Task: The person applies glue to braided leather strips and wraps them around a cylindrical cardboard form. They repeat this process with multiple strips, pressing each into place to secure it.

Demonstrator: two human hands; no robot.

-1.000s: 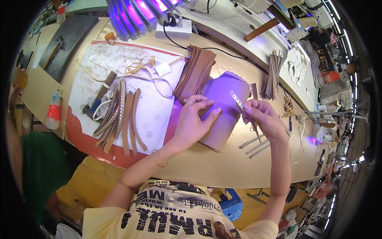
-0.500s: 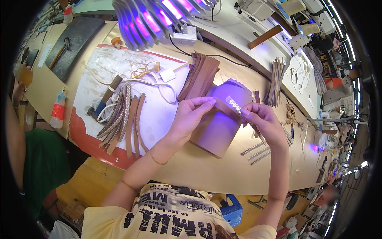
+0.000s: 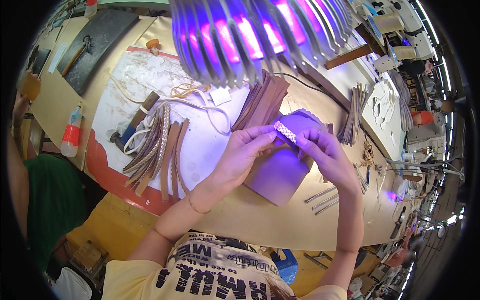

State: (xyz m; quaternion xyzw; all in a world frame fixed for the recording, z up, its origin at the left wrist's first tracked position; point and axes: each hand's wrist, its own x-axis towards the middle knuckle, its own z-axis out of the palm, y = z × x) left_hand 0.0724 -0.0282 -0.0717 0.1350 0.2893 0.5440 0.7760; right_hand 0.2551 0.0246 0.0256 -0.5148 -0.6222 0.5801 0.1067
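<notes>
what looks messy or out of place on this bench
Nothing looks damaged or spilled. The left hand and right hand hold a braided strip over a purple-lit cylinder. Loose leather strips and cords lie fanned and tangled on the white mat, untidy only.

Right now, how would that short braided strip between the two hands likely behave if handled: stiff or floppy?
The braided strip probably flexes easily: it is thin and woven, spanning the left hand and right hand. Likely light, since fingertips alone pinch it. It seems unlikely to roll, looking flat like the braids on the table.
</notes>
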